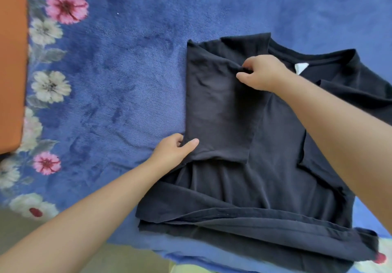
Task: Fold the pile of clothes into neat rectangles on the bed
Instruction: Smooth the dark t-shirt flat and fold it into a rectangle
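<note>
From the head camera, a dark T-shirt [265, 156] lies spread on the bed's blue floral blanket [110, 77], collar and white label [300, 68] at the far side, hem nearest the person. Its left side panel is already turned inward over the body. The right hand [261, 72] pinches a fold of that panel near the shoulder between thumb and fingertips; the left hand [175, 149] grips the panel's lower outer edge, thumb on top and fingers curled beneath. The step in hand looks like the first lengthwise fold (the right sleeve is not yet turned in). Next, probably, comes smoothing this flap flat, then folding the opposite side to match. An orange object [11, 65] sits at the left edge.
</note>
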Action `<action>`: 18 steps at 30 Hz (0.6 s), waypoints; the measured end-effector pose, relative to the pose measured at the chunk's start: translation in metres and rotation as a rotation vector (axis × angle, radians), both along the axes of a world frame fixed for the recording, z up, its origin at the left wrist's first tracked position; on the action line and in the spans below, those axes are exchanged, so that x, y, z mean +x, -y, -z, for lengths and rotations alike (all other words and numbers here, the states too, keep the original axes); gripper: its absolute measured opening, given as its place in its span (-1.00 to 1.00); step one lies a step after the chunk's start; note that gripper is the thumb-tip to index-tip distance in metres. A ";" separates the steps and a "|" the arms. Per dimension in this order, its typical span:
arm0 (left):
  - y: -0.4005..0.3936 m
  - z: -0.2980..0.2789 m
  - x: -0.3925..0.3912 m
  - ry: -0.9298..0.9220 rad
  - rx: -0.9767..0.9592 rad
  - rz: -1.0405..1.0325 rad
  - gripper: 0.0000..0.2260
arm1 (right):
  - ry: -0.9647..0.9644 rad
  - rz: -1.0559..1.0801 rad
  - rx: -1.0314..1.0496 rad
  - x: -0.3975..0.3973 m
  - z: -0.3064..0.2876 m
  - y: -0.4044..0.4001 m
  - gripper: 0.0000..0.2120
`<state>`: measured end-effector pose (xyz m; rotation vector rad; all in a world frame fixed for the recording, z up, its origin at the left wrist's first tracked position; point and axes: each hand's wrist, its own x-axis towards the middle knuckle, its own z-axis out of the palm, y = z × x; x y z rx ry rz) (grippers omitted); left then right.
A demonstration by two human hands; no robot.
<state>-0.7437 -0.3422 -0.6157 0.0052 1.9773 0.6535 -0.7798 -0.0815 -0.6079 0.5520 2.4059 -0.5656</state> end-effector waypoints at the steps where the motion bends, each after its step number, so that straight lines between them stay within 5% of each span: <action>1: -0.005 0.002 0.000 -0.046 -0.025 0.012 -0.66 | 0.031 0.014 0.004 0.004 -0.002 -0.004 -0.72; 5: -0.010 0.016 -0.002 -0.112 -0.096 0.066 -0.64 | -0.052 0.191 -0.019 0.006 -0.004 -0.015 -0.86; 8: -0.012 0.016 0.000 -0.179 -0.139 0.102 -0.64 | -0.080 0.085 0.185 0.021 0.001 -0.013 -0.80; 10: -0.016 0.013 0.006 -0.265 -0.158 0.080 -0.77 | -0.245 -0.017 0.318 0.039 0.009 -0.008 -0.77; 12: -0.014 0.010 0.016 -0.406 -0.172 0.025 -0.68 | -0.517 -0.045 0.302 0.059 0.013 -0.003 -0.76; 15: 0.001 0.011 0.027 -0.906 0.088 0.415 -0.65 | -0.732 -0.152 0.092 0.106 0.004 0.002 -0.78; 18: 0.025 0.012 0.043 -0.884 0.422 0.989 -0.53 | -0.430 -0.345 -0.139 0.173 -0.012 0.010 -0.70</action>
